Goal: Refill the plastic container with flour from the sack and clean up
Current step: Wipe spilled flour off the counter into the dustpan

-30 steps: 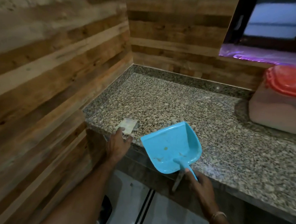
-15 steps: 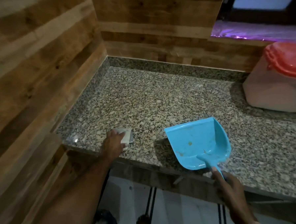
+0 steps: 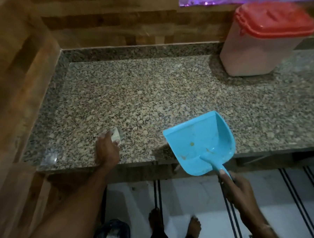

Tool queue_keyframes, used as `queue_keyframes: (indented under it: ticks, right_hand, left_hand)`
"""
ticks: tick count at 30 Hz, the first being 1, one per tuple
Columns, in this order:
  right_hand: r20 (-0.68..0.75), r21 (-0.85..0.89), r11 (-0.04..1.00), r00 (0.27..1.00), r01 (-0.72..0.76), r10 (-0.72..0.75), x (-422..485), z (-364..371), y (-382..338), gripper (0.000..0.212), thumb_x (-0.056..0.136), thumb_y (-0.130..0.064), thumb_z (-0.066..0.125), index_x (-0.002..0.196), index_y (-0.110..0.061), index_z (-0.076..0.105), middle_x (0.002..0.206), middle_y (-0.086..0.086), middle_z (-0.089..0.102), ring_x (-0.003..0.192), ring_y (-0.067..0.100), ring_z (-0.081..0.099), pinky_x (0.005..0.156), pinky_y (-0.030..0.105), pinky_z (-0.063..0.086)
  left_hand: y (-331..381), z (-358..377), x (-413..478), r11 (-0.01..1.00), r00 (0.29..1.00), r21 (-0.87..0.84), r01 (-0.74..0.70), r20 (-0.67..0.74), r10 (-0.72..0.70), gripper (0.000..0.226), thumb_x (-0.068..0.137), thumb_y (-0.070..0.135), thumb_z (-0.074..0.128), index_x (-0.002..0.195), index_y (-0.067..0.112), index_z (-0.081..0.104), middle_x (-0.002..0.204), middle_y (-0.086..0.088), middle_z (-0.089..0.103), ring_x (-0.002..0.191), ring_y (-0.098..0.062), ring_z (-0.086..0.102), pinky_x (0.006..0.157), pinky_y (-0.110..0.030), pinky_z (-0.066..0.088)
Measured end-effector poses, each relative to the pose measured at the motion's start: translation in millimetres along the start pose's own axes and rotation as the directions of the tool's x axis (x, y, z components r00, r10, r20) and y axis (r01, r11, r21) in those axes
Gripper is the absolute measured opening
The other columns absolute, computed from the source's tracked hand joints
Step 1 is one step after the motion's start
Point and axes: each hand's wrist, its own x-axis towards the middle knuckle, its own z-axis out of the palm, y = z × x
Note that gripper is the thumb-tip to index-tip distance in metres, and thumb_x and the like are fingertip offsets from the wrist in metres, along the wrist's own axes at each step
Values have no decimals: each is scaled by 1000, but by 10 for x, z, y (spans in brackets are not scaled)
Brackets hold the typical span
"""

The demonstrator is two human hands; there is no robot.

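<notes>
While the right hand [image 3: 239,190] clasps its handle, dustpan [image 3: 198,141]: light, stiff plastic; left hand [image 3: 108,150] presses cloth [image 3: 116,134] beside it.

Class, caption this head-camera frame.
Left hand presses cloth on counter; right hand holds blue dustpan.

Pale pad [image 3: 116,134] half under left fingers [image 3: 108,137]

Hands hold blue dustpan [image 3: 199,142] and pale cloth [image 3: 116,134] on granite counter [image 3: 154,93].
</notes>
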Motion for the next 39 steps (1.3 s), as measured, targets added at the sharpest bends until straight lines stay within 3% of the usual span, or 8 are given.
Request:
queue_keyframes:
  ticks: [7, 11, 14, 16, 20, 23, 33, 39]
  right_hand:
    - [98, -25, 992, 988, -121, 123, -538, -352, 499, 45, 97, -51, 63, 73, -13, 64, 59, 4, 44, 55, 18, 40, 47, 27, 31]
    - [102, -52, 980, 975, -193, 198, -725, -481, 760, 48, 91, -57, 65, 71, -14, 64, 56, 5, 45, 53, 18, 41, 47, 27, 32]
    - [87, -41, 975, 971, -218, 221, -849, -547, 932, 50, 91, -61, 64, 71, -15, 64, 56, 3, 46, 53, 16, 41, 47, 26, 32]
    - [77, -37, 972, 969, -233, 235, -916, -606, 1003, 53, 91, -64, 65, 72, -14, 64, 55, 3, 47, 53, 17, 42, 47, 27, 33]
    - [57, -10, 967, 965, -256, 256, -1036, -810, 1130, 58, 84, -73, 65, 76, -15, 65, 56, -1, 45, 51, 14, 40, 45, 27, 33]
    - [63, 41, 960, 959, -278, 275, -1116, -949, 1283, 60, 85, -74, 66, 78, -15, 64, 58, -2, 42, 52, 13, 36, 46, 26, 30]
    - [63, 14, 958, 956, -288, 287, -911, -1059, 1507, 51, 92, -66, 65, 80, -16, 66, 59, -1, 43, 55, 15, 37, 46, 25, 31]
    - [53, 65, 951, 953, -302, 299, -766, -1175, 1478, 43, 91, -65, 65, 86, -23, 72, 60, 0, 47, 58, 16, 40, 48, 26, 33]
  left_hand:
    - [-120, -27, -209, 995, 995, 53, 85, -51, -82, 42, 99, 16, 61, 140, 12, 54, 134, -24, 55, 121, -42, 52, 93, -53, 49]
    - [622, 378, -578, 978, 977, 27, -205, 68, 202, 49, 96, 11, 63, 143, 19, 53, 137, -12, 57, 120, -29, 54, 85, -32, 52]
    - [1244, 792, -848, 915, 889, -28, -403, 228, 398, 50, 98, 9, 59, 146, 22, 53, 141, -11, 56, 129, -31, 48, 98, -39, 49]
    - [1418, 898, -917, 886, 829, -141, -441, 316, 462, 42, 99, 7, 57, 140, 16, 59, 135, -17, 59, 121, -34, 54, 92, -26, 50]
    - [1001, 565, -663, 965, 974, -193, -177, 109, 200, 26, 100, 19, 60, 125, 13, 64, 118, -19, 69, 93, -27, 66, 72, -38, 58]
    - [589, 383, -556, 995, 998, 90, -50, 45, 46, 40, 101, 19, 58, 140, 13, 54, 133, -25, 60, 116, -41, 59, 91, -47, 49]
    - [2259, 1383, -1400, 866, 833, 0, -500, 274, 481, 39, 93, 11, 58, 131, 16, 55, 121, -17, 60, 110, -36, 57, 77, -40, 41]
    - [1362, 885, -959, 973, 987, 183, -139, 100, 122, 42, 95, 23, 66, 133, 14, 48, 123, -25, 60, 111, -44, 60, 84, -50, 51]
